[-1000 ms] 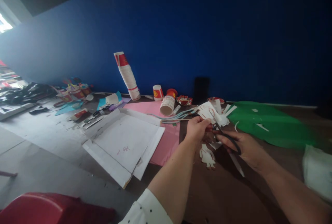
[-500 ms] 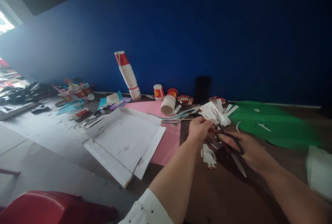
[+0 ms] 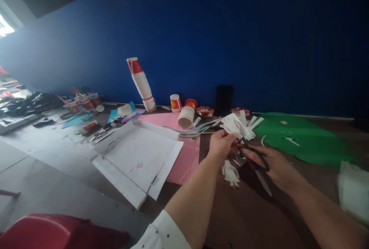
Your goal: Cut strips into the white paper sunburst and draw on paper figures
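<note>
My left hand (image 3: 221, 144) is closed, pinching a white piece of paper (image 3: 232, 123) that has reddish drawn lines on it. In my right hand (image 3: 269, 164) is a pair of scissors (image 3: 256, 152) with dark handles, fingers wrapped through the loops. The scissor blades meet the paper just right of my left fingertips; the exact cut is too small to make out. A white figure-shaped paper cutout (image 3: 231, 174) lies on the dark table below my hands. White paper strips (image 3: 253, 122) sit behind the paper.
Left of my arm lies a shallow white box lid (image 3: 135, 156) overlapping pink paper (image 3: 184, 164). Behind stand a tall leaning stack of paper cups (image 3: 141, 83) and a single cup (image 3: 175, 103). Green paper (image 3: 302, 141) is on the right, near a white bag-like bundle (image 3: 353, 191). A red stool (image 3: 37, 233) stands lower left.
Both hands keep nearly the same place and hold, with the scissors still at the paper. The whole view has shifted very slightly.
</note>
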Demonstrator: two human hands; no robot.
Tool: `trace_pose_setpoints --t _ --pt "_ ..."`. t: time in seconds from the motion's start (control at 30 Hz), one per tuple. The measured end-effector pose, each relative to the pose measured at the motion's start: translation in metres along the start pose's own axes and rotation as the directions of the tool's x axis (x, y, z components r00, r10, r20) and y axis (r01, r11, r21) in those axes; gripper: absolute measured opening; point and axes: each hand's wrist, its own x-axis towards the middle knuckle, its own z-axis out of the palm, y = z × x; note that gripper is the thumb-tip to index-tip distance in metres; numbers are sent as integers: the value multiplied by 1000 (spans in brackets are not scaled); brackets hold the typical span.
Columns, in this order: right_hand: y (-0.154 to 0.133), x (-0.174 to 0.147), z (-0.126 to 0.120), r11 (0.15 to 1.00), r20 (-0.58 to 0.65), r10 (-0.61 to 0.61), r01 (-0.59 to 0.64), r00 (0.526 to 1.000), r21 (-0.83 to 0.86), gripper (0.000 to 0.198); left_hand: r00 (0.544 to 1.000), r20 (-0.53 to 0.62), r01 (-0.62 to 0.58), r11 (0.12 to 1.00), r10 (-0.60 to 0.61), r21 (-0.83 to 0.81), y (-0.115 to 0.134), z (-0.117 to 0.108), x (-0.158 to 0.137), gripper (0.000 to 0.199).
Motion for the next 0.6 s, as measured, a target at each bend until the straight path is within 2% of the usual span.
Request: trace_pose_setpoints --t 0.4,0.6 --pt "-2 -1 1 1000 -24 -26 26 999 0 54 1000 -2 -6 1000 6 -17 -3 0 1 23" --pt "-4 0 1 1000 -17 -21 21 1000 -6 56 1000 3 -15 1000 15 -14 -3 -1 0 24"
